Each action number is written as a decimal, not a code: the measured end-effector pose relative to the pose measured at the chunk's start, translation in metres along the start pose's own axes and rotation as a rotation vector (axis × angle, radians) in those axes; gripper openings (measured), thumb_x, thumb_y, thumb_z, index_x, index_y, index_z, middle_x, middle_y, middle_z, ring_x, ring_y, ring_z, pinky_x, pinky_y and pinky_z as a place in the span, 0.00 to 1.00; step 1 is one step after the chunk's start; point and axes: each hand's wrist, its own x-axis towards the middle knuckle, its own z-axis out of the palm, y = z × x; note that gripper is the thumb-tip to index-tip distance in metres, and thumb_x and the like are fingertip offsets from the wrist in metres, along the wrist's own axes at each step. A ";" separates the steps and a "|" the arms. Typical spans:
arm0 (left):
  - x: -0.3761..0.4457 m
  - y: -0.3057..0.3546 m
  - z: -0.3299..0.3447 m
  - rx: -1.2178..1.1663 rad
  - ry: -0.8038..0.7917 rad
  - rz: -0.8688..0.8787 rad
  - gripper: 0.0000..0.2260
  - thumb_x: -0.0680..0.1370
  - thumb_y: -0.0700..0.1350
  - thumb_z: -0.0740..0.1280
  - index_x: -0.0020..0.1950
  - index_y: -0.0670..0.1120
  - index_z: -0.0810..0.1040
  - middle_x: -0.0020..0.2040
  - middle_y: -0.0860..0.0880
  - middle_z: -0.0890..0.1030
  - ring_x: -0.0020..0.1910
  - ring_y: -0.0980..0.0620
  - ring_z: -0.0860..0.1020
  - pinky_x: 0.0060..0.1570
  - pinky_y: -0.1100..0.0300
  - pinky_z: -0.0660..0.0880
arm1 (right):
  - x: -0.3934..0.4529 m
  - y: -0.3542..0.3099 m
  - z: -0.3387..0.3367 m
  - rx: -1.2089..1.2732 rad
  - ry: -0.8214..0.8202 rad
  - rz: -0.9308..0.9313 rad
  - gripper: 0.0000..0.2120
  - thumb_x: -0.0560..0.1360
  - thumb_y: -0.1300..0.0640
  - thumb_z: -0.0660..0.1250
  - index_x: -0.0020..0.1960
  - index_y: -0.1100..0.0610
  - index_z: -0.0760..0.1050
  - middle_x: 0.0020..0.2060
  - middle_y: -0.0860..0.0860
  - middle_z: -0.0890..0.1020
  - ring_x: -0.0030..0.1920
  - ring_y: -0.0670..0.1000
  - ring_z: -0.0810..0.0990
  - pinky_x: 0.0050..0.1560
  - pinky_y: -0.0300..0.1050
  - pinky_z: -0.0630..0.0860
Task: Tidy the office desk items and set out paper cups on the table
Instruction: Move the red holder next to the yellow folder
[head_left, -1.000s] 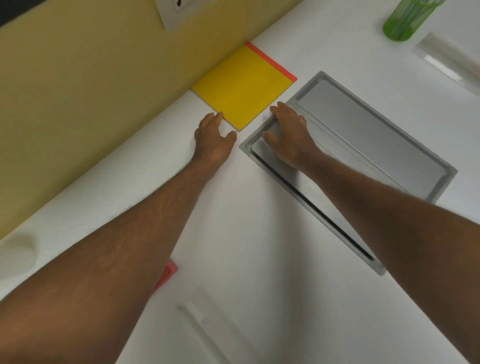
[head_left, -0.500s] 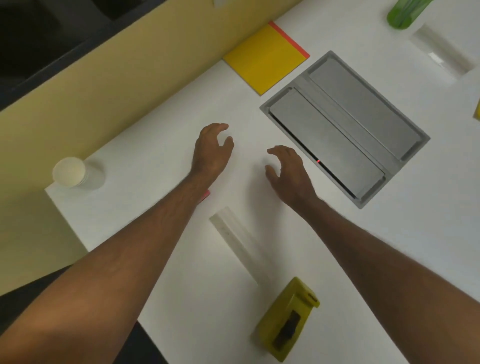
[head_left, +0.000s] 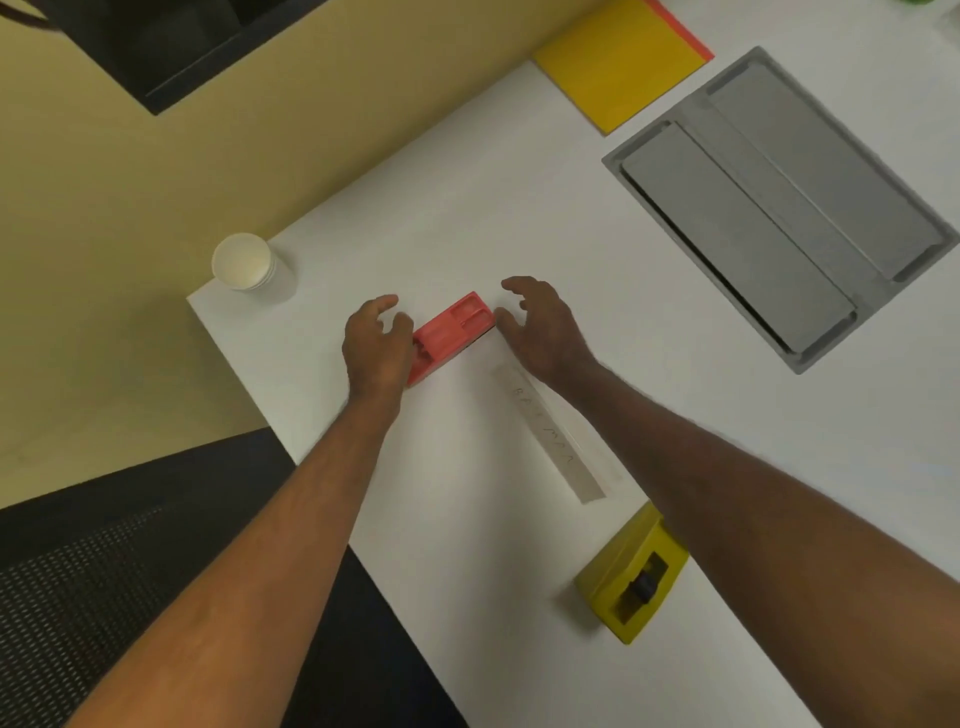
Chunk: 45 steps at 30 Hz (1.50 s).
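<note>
— Where's the flat red plastic rectangular block (head_left: 451, 332)?

— Flat on the white desk (head_left: 519, 208), long axis diagonal, far end pointing up-right toward the grey recessed cable tray (head_left: 779, 208).

— Hands?

— Left hand (head_left: 375, 347) at its near end, right hand (head_left: 540, 325) by the far end, both loosely spread, holding nothing. White paper cup (head_left: 244, 261) stands at the corner.

A grey metal cable hatch (head_left: 779, 208) is set flush into the white desk (head_left: 467, 208) at the upper right. A yellow partition wall (head_left: 156, 171) runs along the desk's far edge. A black mesh chair (head_left: 104, 571) sits at the lower left.
</note>
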 end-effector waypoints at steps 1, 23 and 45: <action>-0.003 -0.008 -0.001 -0.020 0.001 -0.030 0.16 0.79 0.44 0.64 0.66 0.52 0.78 0.68 0.52 0.76 0.66 0.53 0.75 0.63 0.59 0.73 | 0.002 -0.004 0.005 -0.001 -0.030 0.021 0.22 0.81 0.53 0.65 0.73 0.56 0.70 0.68 0.54 0.76 0.65 0.54 0.77 0.68 0.50 0.73; 0.019 -0.025 0.018 -0.296 0.026 -0.204 0.16 0.74 0.33 0.67 0.59 0.42 0.84 0.54 0.46 0.86 0.56 0.48 0.84 0.62 0.51 0.79 | 0.022 -0.011 0.013 0.112 0.035 0.237 0.21 0.79 0.59 0.63 0.72 0.54 0.73 0.58 0.52 0.79 0.56 0.49 0.78 0.57 0.39 0.72; 0.177 0.132 0.161 -0.058 -0.118 0.139 0.17 0.76 0.36 0.65 0.62 0.45 0.83 0.60 0.49 0.83 0.60 0.52 0.81 0.66 0.57 0.76 | 0.142 0.023 -0.076 0.849 0.234 0.481 0.14 0.75 0.72 0.66 0.53 0.55 0.73 0.55 0.61 0.81 0.50 0.54 0.83 0.54 0.45 0.84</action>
